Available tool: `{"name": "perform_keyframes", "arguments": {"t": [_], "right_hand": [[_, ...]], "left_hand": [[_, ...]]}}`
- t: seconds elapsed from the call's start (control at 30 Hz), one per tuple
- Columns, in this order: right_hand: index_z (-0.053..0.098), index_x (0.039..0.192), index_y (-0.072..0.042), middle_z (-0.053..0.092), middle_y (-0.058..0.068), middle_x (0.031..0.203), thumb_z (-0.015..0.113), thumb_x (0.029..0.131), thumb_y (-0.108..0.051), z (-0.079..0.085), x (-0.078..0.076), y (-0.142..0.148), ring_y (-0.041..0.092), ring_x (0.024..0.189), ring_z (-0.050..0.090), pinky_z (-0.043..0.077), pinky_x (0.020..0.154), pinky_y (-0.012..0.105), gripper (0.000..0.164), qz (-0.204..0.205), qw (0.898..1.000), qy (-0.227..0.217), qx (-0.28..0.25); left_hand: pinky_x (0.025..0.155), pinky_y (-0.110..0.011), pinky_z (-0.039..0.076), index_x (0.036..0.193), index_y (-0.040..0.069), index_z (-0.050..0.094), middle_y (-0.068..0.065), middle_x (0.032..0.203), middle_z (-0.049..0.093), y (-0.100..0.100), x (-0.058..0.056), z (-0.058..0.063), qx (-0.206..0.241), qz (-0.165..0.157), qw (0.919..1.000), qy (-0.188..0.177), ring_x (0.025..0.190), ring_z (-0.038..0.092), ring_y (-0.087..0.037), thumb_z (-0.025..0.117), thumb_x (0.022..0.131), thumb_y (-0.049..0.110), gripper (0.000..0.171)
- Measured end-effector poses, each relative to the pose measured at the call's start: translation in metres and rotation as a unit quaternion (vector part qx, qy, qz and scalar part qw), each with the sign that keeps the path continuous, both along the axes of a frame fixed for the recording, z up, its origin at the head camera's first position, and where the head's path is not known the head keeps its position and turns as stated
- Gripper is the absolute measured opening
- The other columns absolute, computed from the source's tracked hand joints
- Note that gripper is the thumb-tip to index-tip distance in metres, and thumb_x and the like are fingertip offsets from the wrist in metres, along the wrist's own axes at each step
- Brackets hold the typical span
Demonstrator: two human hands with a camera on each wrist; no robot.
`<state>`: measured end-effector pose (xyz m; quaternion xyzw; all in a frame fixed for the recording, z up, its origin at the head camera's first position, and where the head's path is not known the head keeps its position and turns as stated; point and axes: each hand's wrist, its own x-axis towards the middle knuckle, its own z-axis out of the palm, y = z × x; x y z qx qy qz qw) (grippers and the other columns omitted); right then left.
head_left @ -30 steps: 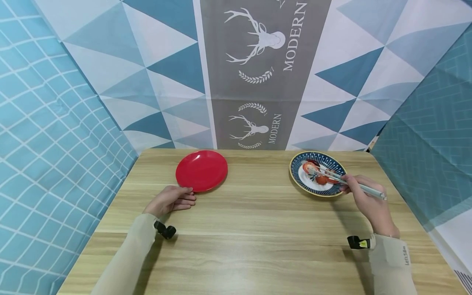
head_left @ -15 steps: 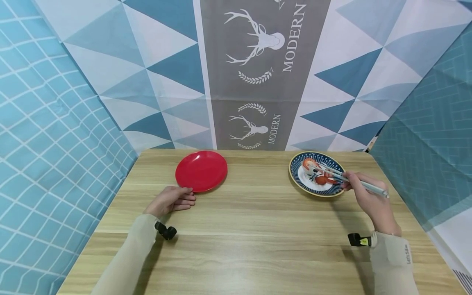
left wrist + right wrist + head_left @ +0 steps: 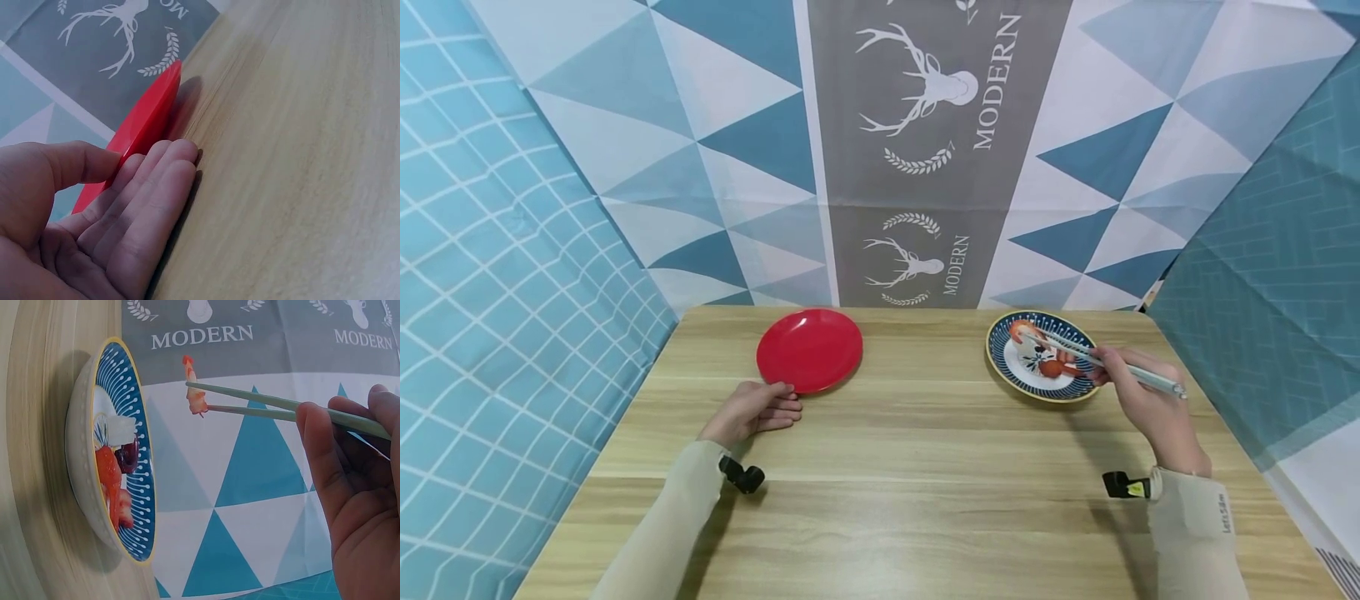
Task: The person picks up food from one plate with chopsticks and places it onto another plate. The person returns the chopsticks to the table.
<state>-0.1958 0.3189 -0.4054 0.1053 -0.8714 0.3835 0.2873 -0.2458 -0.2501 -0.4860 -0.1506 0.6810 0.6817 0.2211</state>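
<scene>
My right hand (image 3: 1153, 408) holds a pair of pale green chopsticks (image 3: 281, 409). Their tips pinch a curled orange-and-white shrimp (image 3: 195, 390), which hangs above the blue-and-white bowl-like plate (image 3: 1000, 371) with a yellow rim. A strawberry-red piece (image 3: 107, 465), a dark red piece (image 3: 128, 456) and a translucent white chunk (image 3: 120, 430) lie in that plate; their exact kinds are hard to tell. On the left, a red plate (image 3: 810, 350) has its near rim between the thumb and fingers of my left hand (image 3: 756, 412). The thumb lies on the rim, the fingers below it.
Both plates stand toward the far edge of a wooden table (image 3: 917, 467), well apart. A patterned cloth (image 3: 910, 167) hangs behind the table, with blue cloths at the left and right sides. Black wrist cameras (image 3: 745, 477) sit at both cuffs.
The shrimp has risen off the patterned plate in the chopsticks, shifting slightly up and left. My left hand stays at the red plate's rim.
</scene>
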Motion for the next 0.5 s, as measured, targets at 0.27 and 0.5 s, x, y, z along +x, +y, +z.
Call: {"name": "perform_keyframes", "arguments": {"t": [0.27,0.5], "right_hand": [[0.079,0.1,-0.005,0.075,0.011,0.084,0.059,0.105,-0.024,0.002,-0.001,-0.008,-0.009,0.078,0.061,0.045,0.063,0.007,0.028,-0.013,0.999,-0.031,0.006],[0.079,0.105,-0.007,0.077,0.012,0.092,0.055,0.107,-0.031,0.003,-0.004,-0.016,-0.015,0.088,0.057,0.043,0.073,0.002,0.034,-0.011,0.997,-0.065,0.026]], "left_hand": [[0.079,-0.033,0.064,0.127,-0.006,0.061,-0.011,0.096,0.079,-0.001,0.0,0.001,-0.004,0.001,1.0,0.0,0.086,0.079,-0.022,0.062,0.103,0.026,0.04],[0.08,-0.032,0.064,0.127,-0.006,0.062,-0.01,0.097,0.079,-0.001,-0.003,0.0,-0.007,0.003,0.9999,-0.007,0.087,0.079,-0.022,0.063,0.102,0.027,0.041]]}}
